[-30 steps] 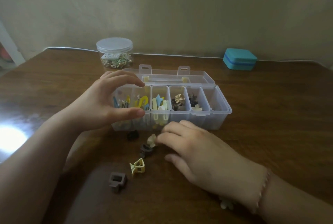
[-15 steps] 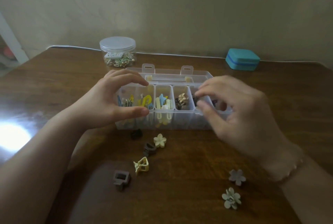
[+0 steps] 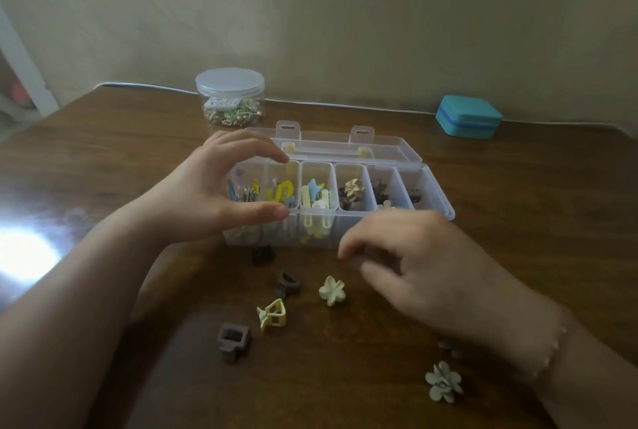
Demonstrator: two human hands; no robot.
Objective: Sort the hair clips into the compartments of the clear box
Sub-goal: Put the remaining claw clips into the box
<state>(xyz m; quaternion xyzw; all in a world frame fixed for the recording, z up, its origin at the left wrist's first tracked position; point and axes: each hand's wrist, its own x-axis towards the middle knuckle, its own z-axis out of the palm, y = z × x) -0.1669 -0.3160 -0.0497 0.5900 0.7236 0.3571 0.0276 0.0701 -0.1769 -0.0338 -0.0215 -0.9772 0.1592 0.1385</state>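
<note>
The clear box (image 3: 443, 202) stands open in the middle of the wooden table, its compartments holding coloured clips, flower clips and dark clips. My left hand (image 3: 214, 190) grips the box's left end, thumb on the front wall and fingers over the back rim. My right hand (image 3: 431, 266) hovers blurred in front of the box with loosely curled fingers and nothing in it. Loose on the table lie a dark clip (image 3: 263, 254), a brown claw clip (image 3: 287, 284), a cream flower clip (image 3: 332, 290), a yellow claw clip (image 3: 272, 314), a brown square clip (image 3: 233, 341) and a grey-green flower clip (image 3: 443, 381).
A round lidded jar (image 3: 229, 97) of small trinkets stands behind the box on the left. A teal case (image 3: 467, 116) sits at the back right by the wall. A white cable (image 3: 345, 107) runs along the table's far edge. One more clip (image 3: 448, 348) peeks from under my right wrist.
My right hand went from the loose clips up over the box's right compartments, then came back down in front of the box. A dark clip now lies in the rightmost compartment.
</note>
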